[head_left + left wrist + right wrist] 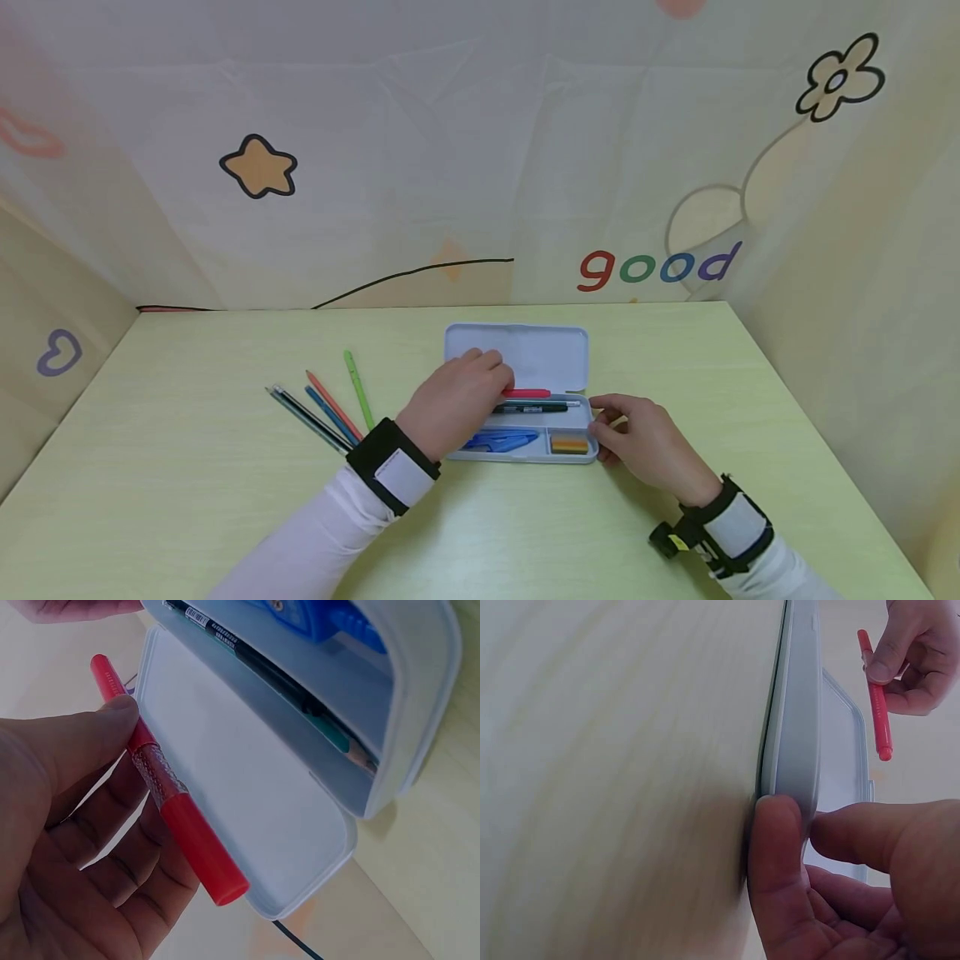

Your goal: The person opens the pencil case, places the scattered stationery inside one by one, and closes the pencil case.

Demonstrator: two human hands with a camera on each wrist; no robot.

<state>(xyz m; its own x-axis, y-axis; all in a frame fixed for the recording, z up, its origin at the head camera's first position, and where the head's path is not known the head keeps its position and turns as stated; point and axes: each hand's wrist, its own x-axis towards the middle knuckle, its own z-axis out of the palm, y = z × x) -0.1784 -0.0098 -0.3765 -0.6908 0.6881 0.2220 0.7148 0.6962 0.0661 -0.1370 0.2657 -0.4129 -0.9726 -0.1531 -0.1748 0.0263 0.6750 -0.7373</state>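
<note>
A pale blue pencil case [555, 358] lies with its lid folded back. Over it, my left hand [463, 398] pinches a red pen [206, 851] between thumb and fingers; in the right wrist view the pen appears raised above the case. At the case's right end, my right hand [648, 442] holds the wall, thumb on one side and a finger on the other [780, 855]. Inside the case lie a black pen [532, 408], a green pencil [341, 739], a blue plastic tool [510, 440] of unclear kind and a yellow-orange block [569, 446]. My left hand partly hides the case.
Left of the case, several pencils lie fanned out on the table, among them dark ones [307, 419], a red one [333, 402] and a blue one [330, 414]. A light green pen [357, 387] lies beside them. A printed cloth backdrop [450, 150] stands behind.
</note>
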